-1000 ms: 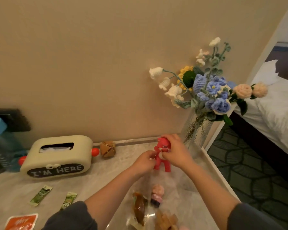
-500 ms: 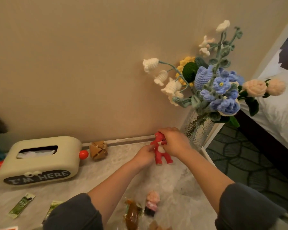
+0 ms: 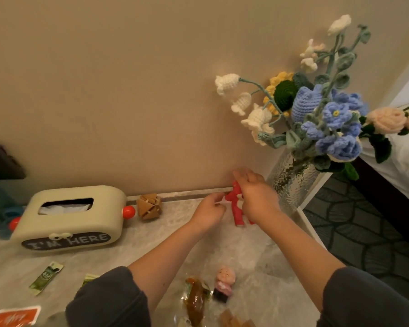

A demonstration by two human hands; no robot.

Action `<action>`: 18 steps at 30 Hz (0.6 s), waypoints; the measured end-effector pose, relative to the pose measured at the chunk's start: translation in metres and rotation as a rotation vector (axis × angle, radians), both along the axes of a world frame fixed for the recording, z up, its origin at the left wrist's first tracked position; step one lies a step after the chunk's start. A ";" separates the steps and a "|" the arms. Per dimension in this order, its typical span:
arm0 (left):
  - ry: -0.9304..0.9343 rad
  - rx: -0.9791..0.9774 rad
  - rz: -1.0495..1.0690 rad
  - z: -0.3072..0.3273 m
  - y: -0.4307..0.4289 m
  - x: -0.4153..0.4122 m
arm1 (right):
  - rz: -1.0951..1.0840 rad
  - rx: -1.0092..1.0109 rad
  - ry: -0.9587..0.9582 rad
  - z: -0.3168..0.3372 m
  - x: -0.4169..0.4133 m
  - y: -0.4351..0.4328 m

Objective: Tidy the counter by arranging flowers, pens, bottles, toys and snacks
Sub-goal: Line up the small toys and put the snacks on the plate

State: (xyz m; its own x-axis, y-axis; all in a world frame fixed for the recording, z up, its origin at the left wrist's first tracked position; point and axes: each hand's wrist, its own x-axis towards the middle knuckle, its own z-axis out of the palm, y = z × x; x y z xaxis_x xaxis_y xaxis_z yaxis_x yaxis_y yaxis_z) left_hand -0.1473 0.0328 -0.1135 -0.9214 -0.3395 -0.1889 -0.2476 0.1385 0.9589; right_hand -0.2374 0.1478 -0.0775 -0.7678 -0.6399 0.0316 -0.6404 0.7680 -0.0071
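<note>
marble counter (image 3: 151, 241), right hand (image 3: 257, 199) gripping red toy (image 3: 237, 208), left hand (image 3: 209, 211) beside

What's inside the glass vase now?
The crochet bouquet stands in the glass vase; dark stems show dimly through its textured wall. Its bottom and any water cannot be made out.

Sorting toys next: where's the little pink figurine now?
Head view, bottom centre: the pink figurine stands on the counter, just right of the wrapped brown snack.

Along the rear of the desk (image 3: 151, 244), left to right: tissue box (image 3: 66, 215), wooden puzzle (image 3: 149, 206), toy figure (image 3: 236, 208), vase of crocheted flowers (image 3: 291, 185).
</note>
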 end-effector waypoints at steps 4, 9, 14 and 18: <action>0.013 -0.279 0.084 0.005 -0.028 0.020 | 0.063 -0.161 0.174 0.006 0.018 -0.012; 0.035 -0.780 0.090 0.016 -0.068 0.061 | 0.146 -0.341 -0.065 -0.003 0.046 -0.040; -0.346 -1.353 -0.037 0.018 -0.097 0.082 | 0.188 -0.382 -0.188 -0.018 0.067 -0.061; -0.508 -1.467 -0.088 0.012 -0.097 0.083 | 0.179 -0.381 -0.243 -0.026 0.074 -0.064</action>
State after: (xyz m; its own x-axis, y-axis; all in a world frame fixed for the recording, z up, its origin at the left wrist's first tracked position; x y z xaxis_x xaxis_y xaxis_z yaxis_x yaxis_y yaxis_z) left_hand -0.0647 -0.0643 -0.1019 -0.8921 -0.4501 -0.0389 -0.4339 0.8775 -0.2042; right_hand -0.1631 0.0842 -0.1037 -0.6606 -0.7407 0.1227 -0.7074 0.5594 -0.4320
